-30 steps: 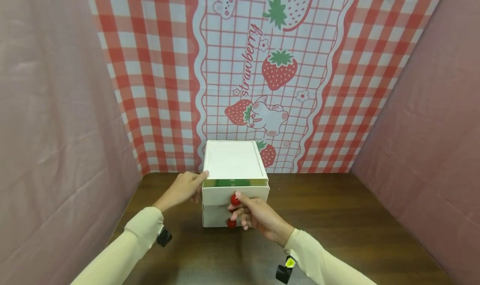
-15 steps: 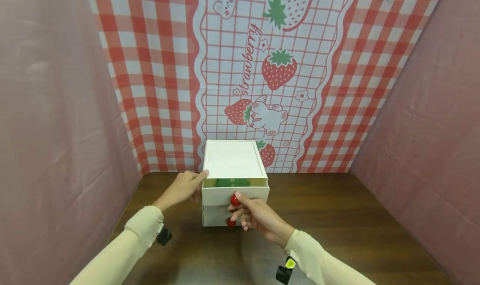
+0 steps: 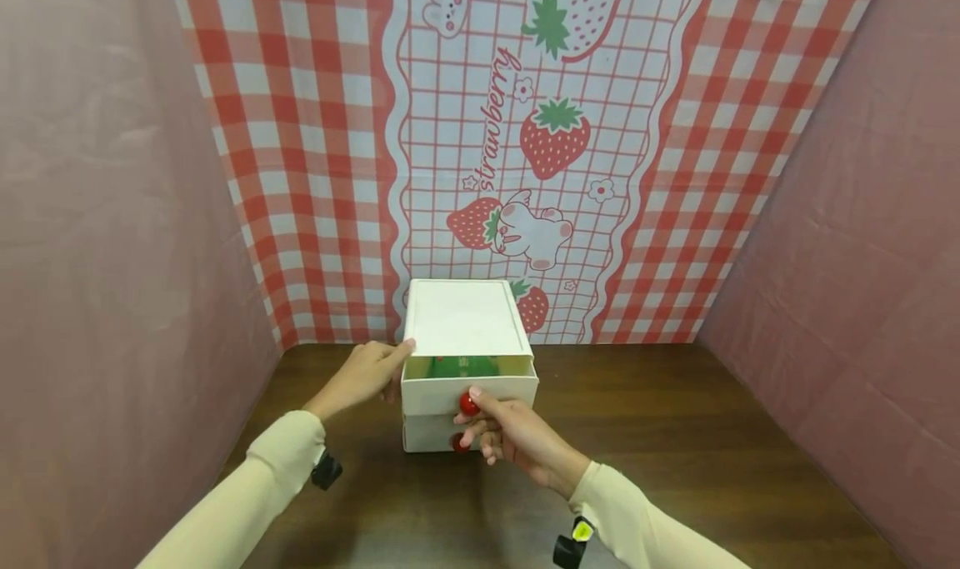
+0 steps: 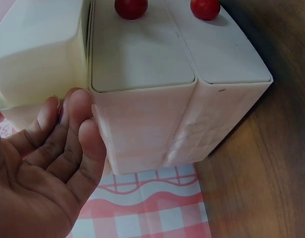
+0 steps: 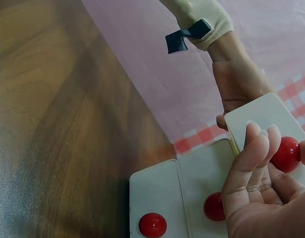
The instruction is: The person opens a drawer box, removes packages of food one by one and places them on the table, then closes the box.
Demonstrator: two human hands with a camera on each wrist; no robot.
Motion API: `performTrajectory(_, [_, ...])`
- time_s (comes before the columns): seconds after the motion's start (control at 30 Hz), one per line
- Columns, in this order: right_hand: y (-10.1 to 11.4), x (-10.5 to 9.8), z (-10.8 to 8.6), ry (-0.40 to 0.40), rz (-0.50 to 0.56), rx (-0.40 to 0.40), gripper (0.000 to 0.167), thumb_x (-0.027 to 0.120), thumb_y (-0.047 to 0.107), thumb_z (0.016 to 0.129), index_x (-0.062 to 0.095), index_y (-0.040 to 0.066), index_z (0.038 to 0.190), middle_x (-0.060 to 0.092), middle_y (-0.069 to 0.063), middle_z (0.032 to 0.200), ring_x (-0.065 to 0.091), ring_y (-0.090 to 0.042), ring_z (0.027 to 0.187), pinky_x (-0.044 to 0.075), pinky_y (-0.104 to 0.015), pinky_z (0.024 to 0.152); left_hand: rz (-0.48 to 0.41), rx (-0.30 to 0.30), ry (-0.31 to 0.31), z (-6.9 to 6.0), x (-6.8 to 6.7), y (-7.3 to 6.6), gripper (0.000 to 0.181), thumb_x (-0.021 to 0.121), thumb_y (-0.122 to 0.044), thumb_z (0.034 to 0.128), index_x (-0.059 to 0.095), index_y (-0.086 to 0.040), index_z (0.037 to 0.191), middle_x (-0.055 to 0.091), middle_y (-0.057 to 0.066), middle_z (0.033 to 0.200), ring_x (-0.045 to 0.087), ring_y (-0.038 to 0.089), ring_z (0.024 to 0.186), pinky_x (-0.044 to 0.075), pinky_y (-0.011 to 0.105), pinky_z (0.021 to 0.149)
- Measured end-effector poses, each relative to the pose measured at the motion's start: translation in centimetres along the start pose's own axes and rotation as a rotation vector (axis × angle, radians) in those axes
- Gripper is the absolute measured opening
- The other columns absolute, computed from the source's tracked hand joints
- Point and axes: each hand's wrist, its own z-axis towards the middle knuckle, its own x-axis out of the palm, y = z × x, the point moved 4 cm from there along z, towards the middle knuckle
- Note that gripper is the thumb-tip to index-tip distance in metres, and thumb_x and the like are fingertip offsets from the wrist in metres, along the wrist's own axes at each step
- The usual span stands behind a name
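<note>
A small white drawer cabinet (image 3: 468, 319) stands on the table with its top drawer (image 3: 431, 396) partly pulled out. My right hand (image 3: 525, 440) pinches that drawer's round red knob (image 3: 469, 403) between thumb and fingers. My left hand (image 3: 363, 375) rests at the cabinet's upper left edge, one digit on the top corner and the others against the side. In the left wrist view, the fingers (image 4: 68, 144) of that hand are slightly bent. Something green (image 3: 461, 366) with small gold marks shows inside the drawer; most of it is hidden.
Two lower drawers are closed, each with a red knob (image 5: 152, 225). Behind the cabinet hangs a red-and-white checked cloth (image 3: 315, 177) with strawberry prints. Pink cloth (image 3: 840, 261) borders the brown wooden table (image 3: 637, 436) on both sides.
The top drawer has slid a little farther out toward me, with my right hand on its knob, so more of the green thing shows. My left hand stays at the cabinet's edge.
</note>
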Motion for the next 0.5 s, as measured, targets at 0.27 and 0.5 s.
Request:
performTrajectory(0.27, [-0.03, 0.08, -0.27, -0.007, -0.009, 0.01, 0.065, 0.059, 0.062, 0.098, 0.073, -0.001, 0.11, 0.075, -0.006, 0.084, 0.055, -0.006, 0.056, 0.048, -0.021, 0.055, 0.017, 0.026, 0.009, 0.06, -0.15, -0.1, 0.073, 0.038, -0.058, 0.1079, 0.063, -0.007, 0.061, 0.064, 0.012, 0.059, 0.059, 0.021, 0.051, 0.044, 0.034, 0.049])
performTrajectory(0.5, [-0.01, 0.26, -0.68, -0.003, -0.008, 0.012, 0.07, 0.06, 0.062, 0.097, 0.07, -0.006, 0.114, 0.074, -0.006, 0.084, 0.054, -0.005, 0.056, 0.047, -0.02, 0.055, 0.021, 0.022, 0.009, 0.14, -0.11, -0.13, 0.071, 0.039, -0.057, 0.1082, 0.062, -0.007, 0.063, 0.062, 0.003, 0.056, 0.059, 0.02, 0.052, 0.044, 0.034, 0.05])
